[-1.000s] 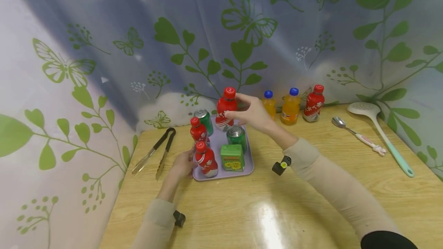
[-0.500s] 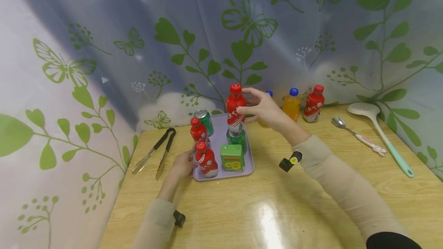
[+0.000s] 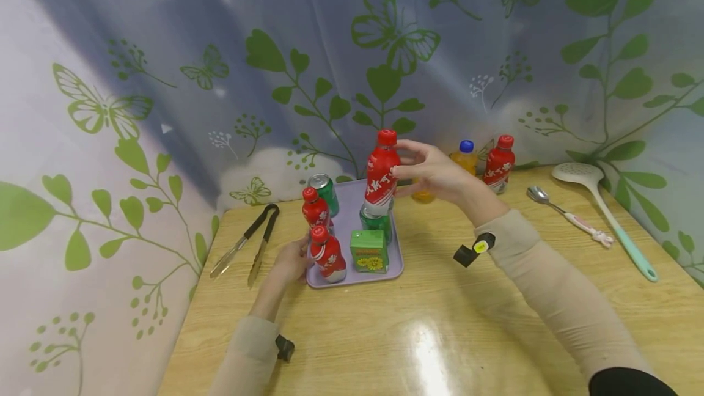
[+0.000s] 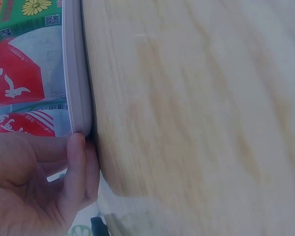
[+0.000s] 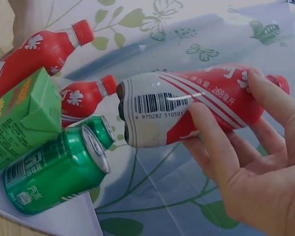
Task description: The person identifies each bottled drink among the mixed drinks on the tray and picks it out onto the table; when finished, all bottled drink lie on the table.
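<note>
One bottle, cap up, nearly upright in right hand; tray edge in left.

Carton on tray, tongs left of it

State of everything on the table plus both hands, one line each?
Tray: lying flat
Raised red bottle: capped, held in the air
Right hand: grips that bottle
Left hand: holds tray edge
Front tray bottle: upright, capped
Rear tray bottle: upright, capped
Front can: upright
Rear can: upright
Green carton: upright
Tongs: lying, spread
Right orange bottle: upright, capped
Left orange bottle: mostly hidden
Far-right red bottle: upright, capped
Spoon: lying
Skimmer: lying
</note>
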### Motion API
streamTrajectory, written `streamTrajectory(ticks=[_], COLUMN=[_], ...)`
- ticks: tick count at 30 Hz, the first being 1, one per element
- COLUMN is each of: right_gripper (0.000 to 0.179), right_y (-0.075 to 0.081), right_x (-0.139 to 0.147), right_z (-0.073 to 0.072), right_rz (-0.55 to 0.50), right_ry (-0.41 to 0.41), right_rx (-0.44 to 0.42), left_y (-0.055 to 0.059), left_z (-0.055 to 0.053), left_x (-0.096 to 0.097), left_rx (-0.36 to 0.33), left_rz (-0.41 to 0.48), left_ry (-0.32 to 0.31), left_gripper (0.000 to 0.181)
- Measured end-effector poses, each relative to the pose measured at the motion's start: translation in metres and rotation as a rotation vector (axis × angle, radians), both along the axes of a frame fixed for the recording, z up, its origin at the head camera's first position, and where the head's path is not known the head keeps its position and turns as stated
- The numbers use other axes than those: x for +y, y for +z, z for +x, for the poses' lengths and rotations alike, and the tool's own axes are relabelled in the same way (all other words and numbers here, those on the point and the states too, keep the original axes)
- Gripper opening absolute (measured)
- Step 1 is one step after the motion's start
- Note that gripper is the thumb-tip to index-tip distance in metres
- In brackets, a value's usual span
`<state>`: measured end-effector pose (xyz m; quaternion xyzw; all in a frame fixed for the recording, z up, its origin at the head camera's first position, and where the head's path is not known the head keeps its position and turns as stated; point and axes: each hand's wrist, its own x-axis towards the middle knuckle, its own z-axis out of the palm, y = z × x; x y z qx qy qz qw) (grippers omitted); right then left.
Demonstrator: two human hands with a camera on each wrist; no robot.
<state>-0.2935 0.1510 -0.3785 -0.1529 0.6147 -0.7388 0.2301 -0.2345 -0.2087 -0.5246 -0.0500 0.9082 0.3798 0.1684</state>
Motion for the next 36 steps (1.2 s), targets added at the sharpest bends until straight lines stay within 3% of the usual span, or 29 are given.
streamTrajectory(ticks=[7, 14, 20, 26, 33, 36], right_gripper=[0.067, 0.073, 0.059, 0.054, 0.052, 0.055], right_y=[0.000, -0.006, -0.015, -0.026, -0.044, -0.050], right_x=[0.022, 0.051, 0.073, 0.085, 0.097, 0.099], right_z=[-0.005, -0.010, -0.015, -0.021, -0.027, -0.029], right_rz=[-0.030, -0.103, -0.133, -0.090, -0.113, -0.101], right_ry=[0.058, 0.177, 0.260, 0.253, 0.229, 0.215], right_rx=[-0.006, -0.047, -0.042, 0.006, 0.028, 0.036], left_y=[0.000, 0.000, 0.000, 0.001, -0.002, -0.003], left_z=[0.001, 0.001, 0.000, 0.001, 0.000, -0.001], left_x=[0.000, 0.001, 0.001, 0.000, -0.001, -0.001], left_rx=[-0.001, -0.004, 0.004, 0.012, 0.023, 0.054], left_rz=[-0.003, -0.011, -0.025, -0.033, -0.025, -0.047], left_ry=[0.001, 0.007, -0.003, -0.007, -0.016, -0.034], left_gripper=[0.072, 0.070, 0.070, 0.071, 0.071, 0.070])
